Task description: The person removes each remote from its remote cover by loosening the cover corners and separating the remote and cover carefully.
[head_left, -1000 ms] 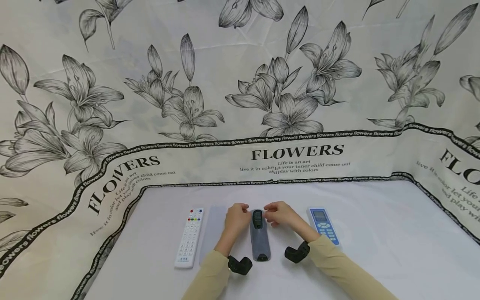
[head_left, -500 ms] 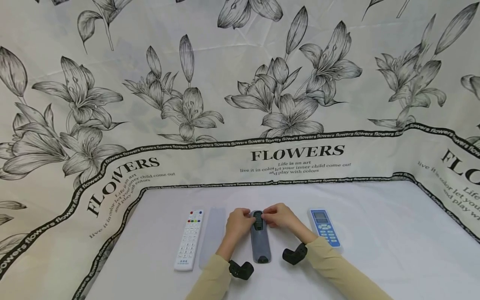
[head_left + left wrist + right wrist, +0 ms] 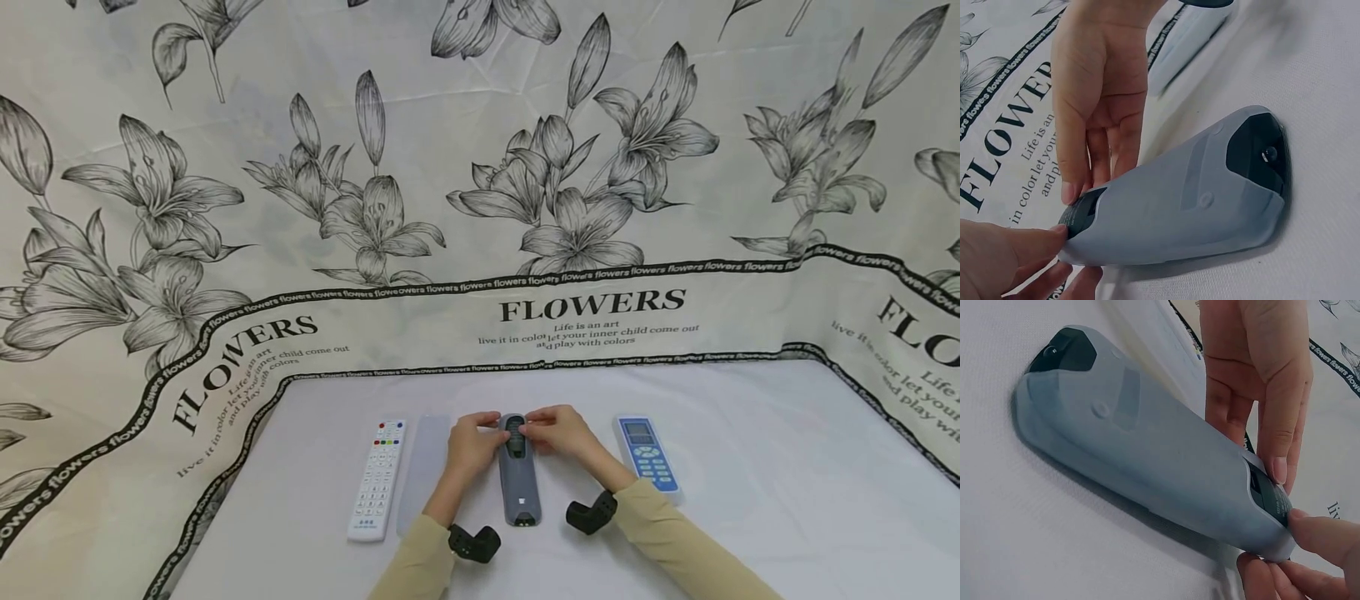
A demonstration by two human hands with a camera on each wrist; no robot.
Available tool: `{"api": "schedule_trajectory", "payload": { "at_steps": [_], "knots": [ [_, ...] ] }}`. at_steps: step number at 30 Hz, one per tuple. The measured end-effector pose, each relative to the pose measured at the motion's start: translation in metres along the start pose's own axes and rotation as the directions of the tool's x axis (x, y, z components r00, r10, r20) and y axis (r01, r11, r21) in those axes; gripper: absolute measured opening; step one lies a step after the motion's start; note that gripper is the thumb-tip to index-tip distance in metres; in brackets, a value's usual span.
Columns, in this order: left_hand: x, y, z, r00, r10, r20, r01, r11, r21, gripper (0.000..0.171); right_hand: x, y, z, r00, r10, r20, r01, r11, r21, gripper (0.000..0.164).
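A dark remote control (image 3: 521, 485) in a translucent grey-blue cover lies back side up between both hands. An opening in the cover at its far end bares the dark case (image 3: 1085, 212). My left hand (image 3: 472, 448) grips that end from the left, thumb at the edge of the opening and fingers curled under the side. From the right, my right hand (image 3: 564, 432) pinches the same end in matching fashion, its thumb (image 3: 1319, 532) on the rim of the opening. At the near end, a dark cutout (image 3: 1066, 353) in the cover shows a small round emitter.
Left of the hands lies a white remote (image 3: 377, 483) with coloured buttons, beside a flat translucent sleeve (image 3: 422, 483). A blue-and-white remote (image 3: 648, 454) lies to the right, partly behind the right forearm. A flower-printed cloth (image 3: 585, 312) rises behind the white table surface (image 3: 750, 467).
Both hands have closed in on the remote's far end; the thumbs have come to the opening's edges. Its near end shows slightly more, with a new glint on the cover.
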State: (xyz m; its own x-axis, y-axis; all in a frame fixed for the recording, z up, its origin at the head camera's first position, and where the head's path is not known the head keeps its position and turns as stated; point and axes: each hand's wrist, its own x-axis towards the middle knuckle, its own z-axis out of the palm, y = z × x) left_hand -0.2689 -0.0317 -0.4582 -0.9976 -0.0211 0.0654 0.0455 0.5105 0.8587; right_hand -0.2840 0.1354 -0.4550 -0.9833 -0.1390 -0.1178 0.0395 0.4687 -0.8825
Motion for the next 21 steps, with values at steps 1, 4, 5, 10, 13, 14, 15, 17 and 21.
{"api": "schedule_trajectory", "payload": {
  "at_steps": [1, 4, 5, 10, 13, 14, 15, 17, 21],
  "knots": [
    [0.0, 0.0, 0.0, 1.0, 0.003, 0.002, -0.003, 1.0, -0.006, 0.033, -0.001, 0.0, -0.001, 1.0, -0.01, -0.001, 0.01, 1.0, 0.002, 0.039],
    [-0.001, 0.001, -0.002, 1.0, 0.016, 0.01, -0.015, 1.0, -0.024, 0.034, -0.003, -0.001, -0.003, 0.999, -0.049, 0.011, 0.049, 0.999, 0.008, 0.04],
    [-0.002, 0.001, -0.003, 1.0, 0.022, 0.012, -0.022, 0.999, -0.025, 0.034, -0.003, -0.001, -0.004, 0.998, -0.058, 0.014, 0.058, 0.998, 0.017, 0.04],
    [-0.006, 0.003, -0.006, 0.998, 0.053, 0.028, -0.052, 0.997, -0.056, 0.036, -0.009, -0.004, -0.007, 0.995, -0.094, 0.013, 0.094, 0.994, 0.047, 0.041],
    [-0.008, 0.004, -0.008, 0.997, 0.079, 0.018, -0.077, 0.995, -0.067, 0.035, -0.012, -0.007, -0.008, 0.995, -0.1, -0.003, 0.1, 0.992, 0.071, 0.04],
    [-0.009, 0.005, -0.008, 0.996, 0.088, 0.012, -0.087, 0.994, -0.063, 0.035, -0.013, -0.008, -0.008, 0.994, -0.106, -0.004, 0.106, 0.991, 0.076, 0.039],
    [-0.009, 0.005, -0.009, 0.995, 0.103, 0.003, -0.102, 0.993, -0.057, 0.035, -0.014, -0.009, -0.008, 0.995, -0.102, -0.009, 0.102, 0.991, 0.087, 0.039],
    [-0.01, 0.006, -0.01, 0.991, 0.13, -0.011, -0.13, 0.991, -0.041, 0.035, -0.016, -0.011, -0.009, 0.994, -0.113, -0.007, 0.113, 0.989, 0.095, 0.038],
    [-0.013, 0.008, -0.011, 0.987, 0.158, -0.034, -0.159, 0.987, -0.021, 0.036, -0.019, -0.011, -0.012, 0.99, -0.141, -0.003, 0.14, 0.985, 0.102, 0.037]
  ]
}}
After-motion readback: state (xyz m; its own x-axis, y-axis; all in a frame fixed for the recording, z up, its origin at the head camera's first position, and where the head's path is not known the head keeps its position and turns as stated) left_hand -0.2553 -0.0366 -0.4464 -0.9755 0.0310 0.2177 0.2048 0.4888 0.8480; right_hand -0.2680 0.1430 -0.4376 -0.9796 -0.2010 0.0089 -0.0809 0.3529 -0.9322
